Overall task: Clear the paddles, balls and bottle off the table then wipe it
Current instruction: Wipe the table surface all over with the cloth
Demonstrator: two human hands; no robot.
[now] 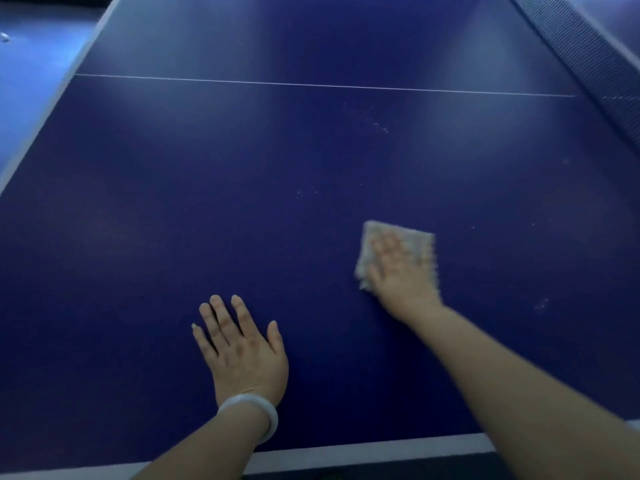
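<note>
A dark blue table-tennis table (pixel 242 168) fills the view, with a thin white line across it. My right hand (pixel 398 271) lies flat with straight fingers on a pale grey cloth (pixel 420 242), pressing it onto the tabletop right of centre; the hand and cloth are blurred. My left hand (pixel 242 351) rests flat on the table near the front edge, fingers spread, a white bangle on its wrist. No paddles, balls or bottle are in view. Faint whitish specks mark the surface beyond the cloth.
The net (pixel 588 57) runs along the top right corner. The table's white front edge (pixel 346 452) lies below my arms, and its left edge (pixel 52 98) slants up toward the top left, with blue floor beyond it.
</note>
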